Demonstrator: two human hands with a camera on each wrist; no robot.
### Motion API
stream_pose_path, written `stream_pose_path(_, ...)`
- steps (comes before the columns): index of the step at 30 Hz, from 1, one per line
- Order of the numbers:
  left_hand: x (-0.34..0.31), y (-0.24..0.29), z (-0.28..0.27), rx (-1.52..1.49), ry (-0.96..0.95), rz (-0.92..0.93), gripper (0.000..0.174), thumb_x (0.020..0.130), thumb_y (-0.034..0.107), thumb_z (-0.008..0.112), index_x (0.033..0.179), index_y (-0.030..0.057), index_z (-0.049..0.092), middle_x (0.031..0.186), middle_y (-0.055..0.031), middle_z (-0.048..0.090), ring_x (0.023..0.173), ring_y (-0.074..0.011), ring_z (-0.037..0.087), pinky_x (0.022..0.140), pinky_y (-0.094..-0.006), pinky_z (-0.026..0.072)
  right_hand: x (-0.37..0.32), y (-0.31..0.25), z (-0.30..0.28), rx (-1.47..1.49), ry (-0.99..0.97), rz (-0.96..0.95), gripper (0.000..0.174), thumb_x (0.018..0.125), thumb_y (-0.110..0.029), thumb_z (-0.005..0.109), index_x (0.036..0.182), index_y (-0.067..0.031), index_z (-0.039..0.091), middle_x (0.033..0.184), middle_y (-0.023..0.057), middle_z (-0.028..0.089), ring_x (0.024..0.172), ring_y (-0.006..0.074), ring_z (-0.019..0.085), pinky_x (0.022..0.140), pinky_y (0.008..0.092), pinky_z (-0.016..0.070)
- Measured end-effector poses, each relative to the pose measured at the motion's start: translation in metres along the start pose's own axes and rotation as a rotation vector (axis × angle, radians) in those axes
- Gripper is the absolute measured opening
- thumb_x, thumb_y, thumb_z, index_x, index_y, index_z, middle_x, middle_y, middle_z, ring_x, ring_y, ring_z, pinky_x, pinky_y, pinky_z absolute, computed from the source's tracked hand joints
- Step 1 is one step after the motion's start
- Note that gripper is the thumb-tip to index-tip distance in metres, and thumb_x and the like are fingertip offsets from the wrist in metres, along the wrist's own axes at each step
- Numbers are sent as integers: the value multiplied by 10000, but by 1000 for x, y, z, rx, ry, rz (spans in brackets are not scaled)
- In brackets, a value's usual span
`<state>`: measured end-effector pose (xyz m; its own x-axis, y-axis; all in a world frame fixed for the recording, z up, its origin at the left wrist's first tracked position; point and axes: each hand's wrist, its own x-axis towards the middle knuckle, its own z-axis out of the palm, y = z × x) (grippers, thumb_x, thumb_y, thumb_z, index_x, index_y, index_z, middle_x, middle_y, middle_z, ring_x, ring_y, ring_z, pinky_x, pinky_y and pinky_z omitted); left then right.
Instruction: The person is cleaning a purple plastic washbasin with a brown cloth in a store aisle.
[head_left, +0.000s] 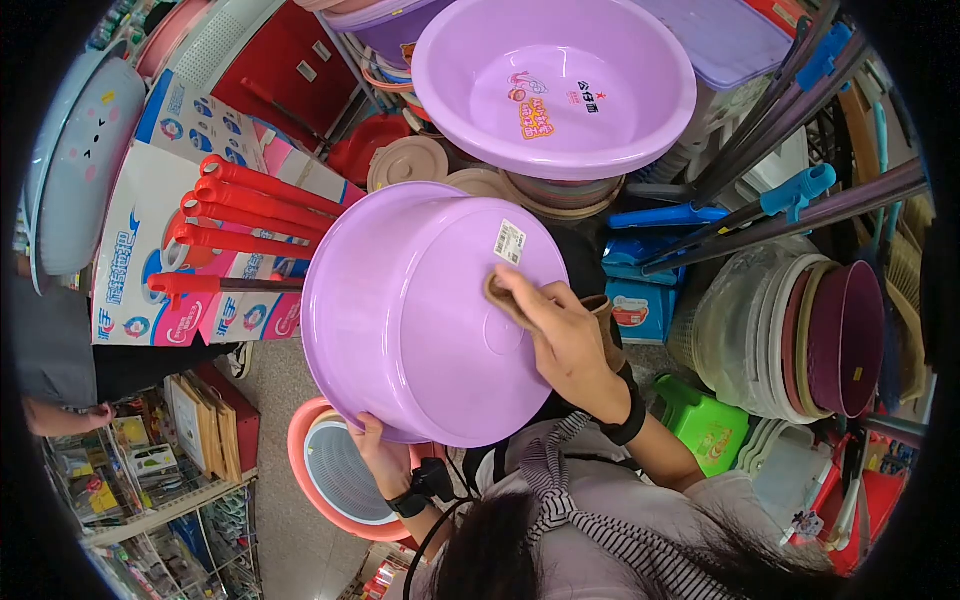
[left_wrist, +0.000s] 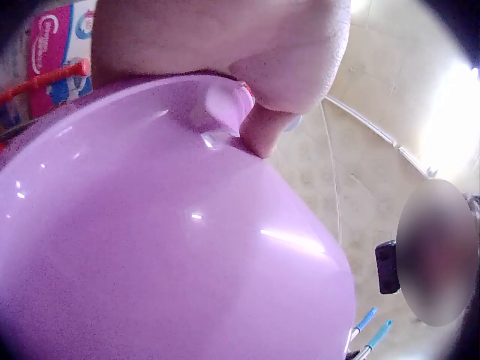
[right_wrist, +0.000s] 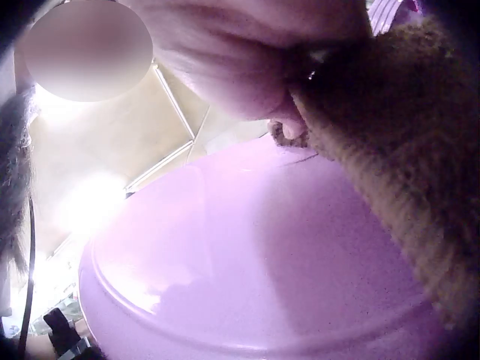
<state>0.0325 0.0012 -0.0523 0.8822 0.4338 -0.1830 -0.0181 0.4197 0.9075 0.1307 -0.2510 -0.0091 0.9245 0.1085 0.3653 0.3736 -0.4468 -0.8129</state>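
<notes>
A deep purple plastic basin (head_left: pixel 410 310) is held tilted in front of the body, its underside turned up. My left hand (head_left: pixel 383 462) grips the rim at the lower left, and the thumb lies over the rim in the left wrist view. The right hand (head_left: pixel 578 352) holds a brown cloth (right_wrist: pixel 405 165) against the basin's bottom, just below a white barcode sticker (head_left: pixel 510 241). Part of the cloth hangs behind the fingers. The basin's inside is hidden.
A wider purple basin (head_left: pixel 640 110) sits on a stack ahead. Red handles (head_left: pixel 245 240) jut out at the left by printed boxes. Stacked buckets (head_left: pixel 845 340) and a green stool (head_left: pixel 703 425) stand at the right. A pink basin with a grey basket (head_left: pixel 345 475) is below.
</notes>
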Motion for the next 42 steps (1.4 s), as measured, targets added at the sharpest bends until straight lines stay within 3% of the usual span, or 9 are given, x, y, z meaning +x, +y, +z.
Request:
stream_pose_path(10, 2, 3, 6, 24, -9, 30, 481, 952, 285, 560, 1327, 27, 407, 1248, -110, 544, 1136, -250, 537, 986, -416, 427, 10, 2, -8, 67, 11, 16, 620, 731, 97, 521, 1319, -102, 519, 1088, 87, 652, 759, 257, 572, 712, 337, 501)
stream_pose_path(12, 3, 4, 9, 12, -7, 26, 488, 952, 286, 559, 1335, 29, 398, 1265, -113, 533, 1151, -249, 528, 997, -414, 417, 3, -4, -8, 210, -147, -60, 620, 736, 122, 505, 1315, -101, 522, 1141, 89, 644, 750, 255, 559, 723, 330, 503)
stream_pose_path(16, 3, 0, -5, -6, -53, 7, 488, 954, 284, 555, 1337, 26, 396, 1279, -115, 524, 1162, -249, 521, 1002, -417, 411, -4, 8, -11, 221, -175, 20, 629, 740, 144, 481, 1314, -110, 528, 1156, 88, 646, 761, 248, 556, 749, 310, 491)
stream_pose_path(22, -1, 2, -2, 16, -20, -12, 480, 958, 283, 546, 1343, 39, 395, 1281, -108, 522, 1173, -254, 511, 1014, -427, 394, 1, 20, -6, 176, 65, 99, 612, 750, 135, 486, 1307, -114, 533, 1121, 85, 654, 763, 258, 567, 761, 320, 489)
stream_pose_path(25, -1, 3, 0, 4, -23, -1, 476, 960, 286, 542, 1346, 47, 396, 1283, -105, 521, 1172, -255, 511, 1017, -428, 389, -2, -3, -11, 200, -177, 24, 618, 751, 132, 483, 1315, -115, 527, 1122, 69, 652, 764, 247, 563, 747, 334, 505)
stream_pose_path(30, -1, 3, -2, 30, -35, -1, 496, 960, 298, 542, 1352, 37, 385, 1285, -112, 518, 1173, -256, 510, 1015, -423, 392, 2, 10, -17, 248, -238, 42, 621, 758, 127, 490, 1330, -114, 510, 1078, 100, 649, 777, 271, 566, 756, 348, 494)
stream_pose_path(34, -4, 6, -1, -13, -55, -22, 548, 914, 289, 630, 1324, 4, 405, 1271, -99, 520, 1148, -218, 512, 1006, -391, 386, 19, 24, -21, 80, 39, 47, 637, 797, 123, 488, 1392, -99, 434, 978, 168, 614, 828, 334, 575, 769, 373, 479)
stream_pose_path(38, -8, 2, -5, -24, -70, -13, 591, 872, 298, 685, 1307, 0, 419, 1237, -87, 544, 1111, -218, 536, 988, -387, 401, 38, 12, -22, 129, 95, -42, 653, 805, 118, 477, 1419, -89, 390, 1096, 168, 608, 909, 342, 576, 814, 364, 481)
stream_pose_path(42, -8, 0, -4, -36, -66, -23, 622, 848, 307, 712, 1302, -5, 424, 1215, -84, 557, 1094, -216, 545, 980, -380, 405, 28, -25, -16, 111, -162, -7, 628, 806, 85, 438, 1406, -92, 397, 1128, 135, 612, 951, 322, 584, 830, 373, 479)
